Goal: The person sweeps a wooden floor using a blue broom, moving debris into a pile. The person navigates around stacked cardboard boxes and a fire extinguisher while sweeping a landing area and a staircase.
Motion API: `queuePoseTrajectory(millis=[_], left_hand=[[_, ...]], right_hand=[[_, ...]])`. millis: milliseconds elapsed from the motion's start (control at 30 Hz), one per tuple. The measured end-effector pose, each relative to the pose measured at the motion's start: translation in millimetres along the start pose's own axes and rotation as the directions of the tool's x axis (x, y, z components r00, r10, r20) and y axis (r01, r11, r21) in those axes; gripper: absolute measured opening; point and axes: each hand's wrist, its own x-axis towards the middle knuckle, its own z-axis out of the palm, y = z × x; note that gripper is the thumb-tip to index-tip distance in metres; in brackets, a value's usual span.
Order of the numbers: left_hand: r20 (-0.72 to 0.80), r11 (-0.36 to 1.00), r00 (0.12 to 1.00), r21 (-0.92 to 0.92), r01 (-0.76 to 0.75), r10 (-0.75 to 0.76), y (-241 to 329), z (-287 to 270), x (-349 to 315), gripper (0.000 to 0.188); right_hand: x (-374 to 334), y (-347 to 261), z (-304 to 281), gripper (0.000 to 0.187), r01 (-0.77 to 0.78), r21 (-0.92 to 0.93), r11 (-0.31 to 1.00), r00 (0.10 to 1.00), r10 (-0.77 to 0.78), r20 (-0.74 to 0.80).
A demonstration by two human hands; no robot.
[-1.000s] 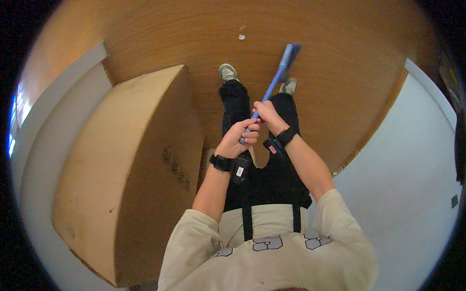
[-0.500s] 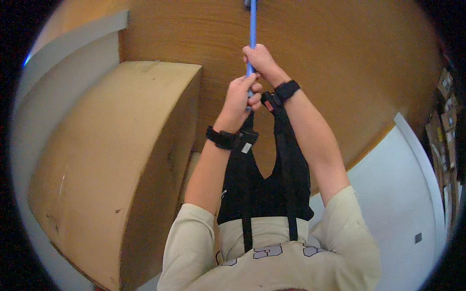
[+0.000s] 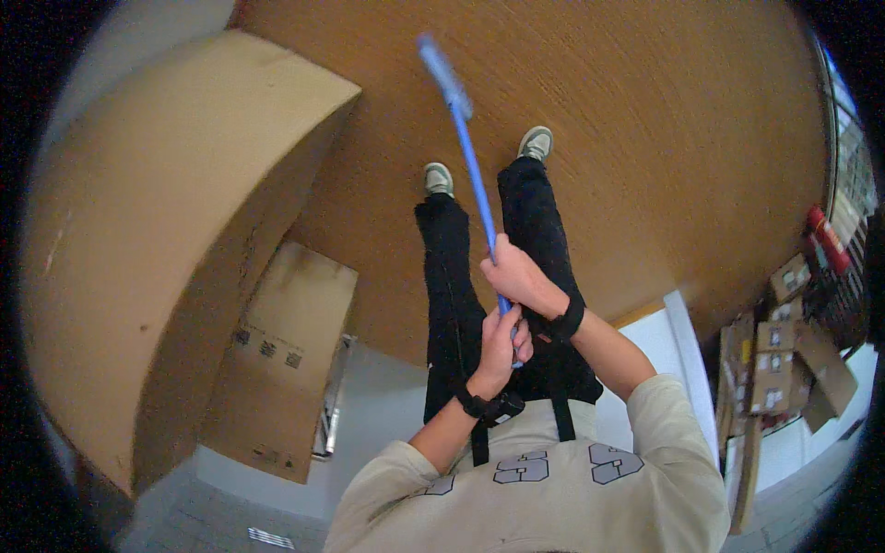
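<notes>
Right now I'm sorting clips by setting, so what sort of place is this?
Probably a storage or packing area, though I can't be certain: a large carton fills the left, another carton shows beside it, and a cluster of boxes shows at the right.

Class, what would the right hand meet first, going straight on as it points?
The right hand might meet the left trouser leg, but depth is unclear; it may pass above.

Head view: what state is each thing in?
Blue long-handled tool, held slanted, far end blurred.
Left hand, closed around its near end.
Right hand, closed around it farther up.
Black wristbands, worn on both wrists.
Shoes, apart, right one ahead.
Large cardboard box, whether sealed unclear.
Cardboard boxes at right, piled together.
</notes>
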Motion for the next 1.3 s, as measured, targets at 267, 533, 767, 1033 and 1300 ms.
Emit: queuePoseTrajectory(millis=[267, 533, 767, 1033, 1300], left_hand=[[-0.073, 0.917, 0.984, -0.357, -0.179, 0.164, 31, -72, 43, 0.02], [0.126, 0.872, 0.984, -0.487, -0.048, 0.124, 63, -109, 113, 0.018], [0.297, 0.892, 0.951, -0.448, 0.063, 0.082, 88, -8, 115, 0.021], [0.524, 0.919, 0.842, -0.383, 0.097, 0.129, 159, 203, 136, 0.027], [0.545, 0.952, 0.812, -0.303, -0.04, 0.207, 212, 357, 158, 0.025]], right_hand=[[102, -7, 87, 0.03, -0.006, -0.1, 0.995, 0.803, 0.064, 0.593], [150, -15, 91, 0.031, -0.168, -0.392, 0.905, 0.934, 0.273, 0.23], [128, -52, -26, 0.03, -0.072, -0.284, 0.956, 0.984, 0.115, 0.137], [152, -124, -256, 0.027, -0.121, -0.421, 0.899, 0.989, 0.072, -0.132], [172, -199, -429, 0.027, -0.01, -0.437, 0.899, 0.961, -0.112, -0.253]])
